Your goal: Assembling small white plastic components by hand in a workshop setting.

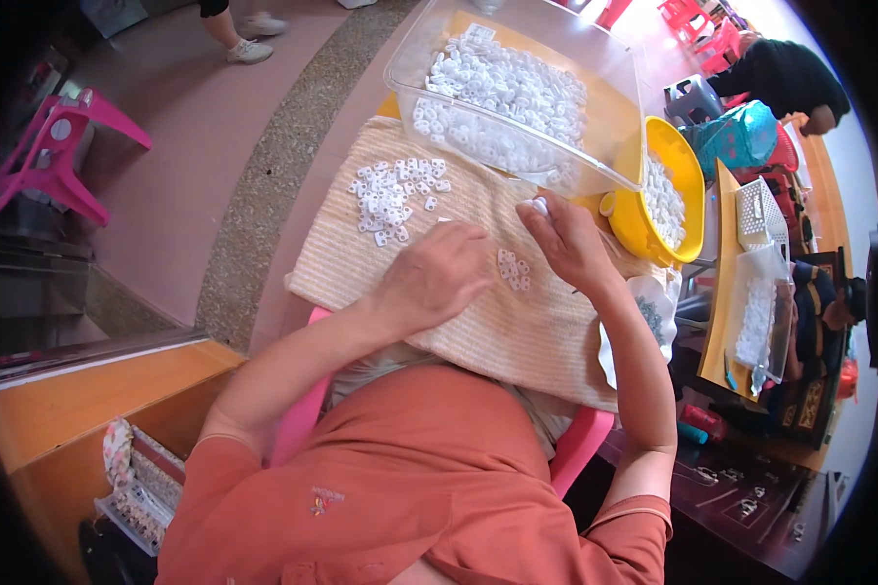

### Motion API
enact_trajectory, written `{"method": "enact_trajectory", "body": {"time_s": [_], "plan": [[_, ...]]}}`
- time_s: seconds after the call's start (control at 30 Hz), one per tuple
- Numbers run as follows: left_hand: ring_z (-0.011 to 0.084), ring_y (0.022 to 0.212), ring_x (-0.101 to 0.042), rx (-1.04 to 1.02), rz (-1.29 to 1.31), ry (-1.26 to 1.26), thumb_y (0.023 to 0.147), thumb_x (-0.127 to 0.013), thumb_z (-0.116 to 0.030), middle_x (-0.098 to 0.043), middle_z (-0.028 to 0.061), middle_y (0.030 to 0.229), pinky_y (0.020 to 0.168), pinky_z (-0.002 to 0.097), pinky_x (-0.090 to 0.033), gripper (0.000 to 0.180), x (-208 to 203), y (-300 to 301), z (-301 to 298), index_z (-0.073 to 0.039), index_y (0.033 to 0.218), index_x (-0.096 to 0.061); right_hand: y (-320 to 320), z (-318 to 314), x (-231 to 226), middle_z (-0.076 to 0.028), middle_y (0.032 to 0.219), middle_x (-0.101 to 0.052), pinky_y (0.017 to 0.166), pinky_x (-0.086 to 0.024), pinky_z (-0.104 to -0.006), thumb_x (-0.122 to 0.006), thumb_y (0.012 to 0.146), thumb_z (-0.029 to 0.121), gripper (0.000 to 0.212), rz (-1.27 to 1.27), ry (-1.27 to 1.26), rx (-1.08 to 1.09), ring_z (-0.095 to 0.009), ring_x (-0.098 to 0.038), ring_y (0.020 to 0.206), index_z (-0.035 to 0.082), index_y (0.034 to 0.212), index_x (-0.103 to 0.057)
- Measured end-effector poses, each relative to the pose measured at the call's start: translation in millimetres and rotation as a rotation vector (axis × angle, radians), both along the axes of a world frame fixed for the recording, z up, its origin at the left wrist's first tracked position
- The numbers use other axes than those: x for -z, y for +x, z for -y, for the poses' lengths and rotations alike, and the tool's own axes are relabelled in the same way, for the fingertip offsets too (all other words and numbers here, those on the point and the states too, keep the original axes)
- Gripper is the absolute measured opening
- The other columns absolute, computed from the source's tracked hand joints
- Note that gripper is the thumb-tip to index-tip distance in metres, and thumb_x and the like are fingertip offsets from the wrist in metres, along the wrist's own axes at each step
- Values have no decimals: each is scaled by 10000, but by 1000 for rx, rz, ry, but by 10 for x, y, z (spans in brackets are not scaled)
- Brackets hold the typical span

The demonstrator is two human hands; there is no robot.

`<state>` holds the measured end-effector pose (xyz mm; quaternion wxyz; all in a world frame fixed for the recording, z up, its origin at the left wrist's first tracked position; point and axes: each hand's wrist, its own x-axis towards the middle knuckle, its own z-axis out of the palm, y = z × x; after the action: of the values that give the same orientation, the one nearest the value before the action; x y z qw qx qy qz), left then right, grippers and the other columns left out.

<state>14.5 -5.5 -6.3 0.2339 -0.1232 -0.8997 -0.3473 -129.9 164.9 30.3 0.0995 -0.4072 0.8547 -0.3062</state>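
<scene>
My right hand (568, 239) is closed in a pinch around a small white plastic piece (540, 205), just in front of the clear bin. To its left, my left hand (437, 273) hovers low over the striped cream cloth (556, 336), palm down with fingers curled; what they hold, if anything, is hidden. Beyond the left hand lies a loose pile of small white plastic pieces with dark holes (385, 200). Between my hands sits a smaller cluster of similar pieces (513, 271), some with a pinkish tint.
The large clear bin (517, 146) full of white pieces stands at the far side. Right of it is a yellow basin (693, 229) with more pieces. A white scalloped dish (610, 356) holds small dark bits. A pink stool (63, 161) stands left; another person (785, 83) bends at far right.
</scene>
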Motion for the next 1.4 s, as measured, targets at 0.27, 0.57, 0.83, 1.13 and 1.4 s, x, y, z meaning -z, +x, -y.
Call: {"method": "enact_trajectory", "body": {"time_s": [0.27, 0.57, 0.83, 1.13, 1.4], "plan": [[264, 1044, -566, 204, -110, -387, 803, -600, -176, -590, 75, 1113, 900, 366, -487, 218, 32, -281, -308, -80, 995, -636, -59, -203, 66, -31, 598, -444, 525, -362, -320, -568, 964, 261, 313, 302, -162, 188, -109, -421, 578, 19, 774, -513], [199, 940, -551, 306, -170, -583, 783, -544, -173, -566, 41, 920, 843, 313, -471, 124, 126, -350, -334, -96, 838, -624, 89, -282, 346, 69, 632, -422, 466, -319, -239, -527, 988, 297, 341, 452, -266, 157, -25, -387, 563, 67, 740, -479], [180, 800, -577, 336, -157, -616, 729, -562, -114, -553, 44, 801, 685, 289, -528, 54, 146, -368, -211, -77, 705, -592, 94, -263, 422, 24, 619, -376, 497, -317, -293, -541, 976, 271, 346, 268, -201, 113, -63, -348, 616, 18, 748, -482], [193, 823, -582, 272, -79, -721, 715, -553, -87, -543, 61, 825, 720, 286, -527, 79, 41, -282, 202, -38, 775, -565, 122, -271, 396, 2, 611, -395, 513, -333, -318, -531, 972, 300, 366, 275, -209, 131, -86, -357, 609, 8, 755, -485], [204, 821, -598, 183, -95, -835, 718, -562, -100, -577, 62, 807, 739, 307, -520, 72, -52, -215, 559, -47, 722, -610, 130, -264, 401, 5, 613, -398, 524, -345, -316, -523, 975, 302, 364, 253, -162, 133, -82, -375, 618, 7, 764, -486]]}}
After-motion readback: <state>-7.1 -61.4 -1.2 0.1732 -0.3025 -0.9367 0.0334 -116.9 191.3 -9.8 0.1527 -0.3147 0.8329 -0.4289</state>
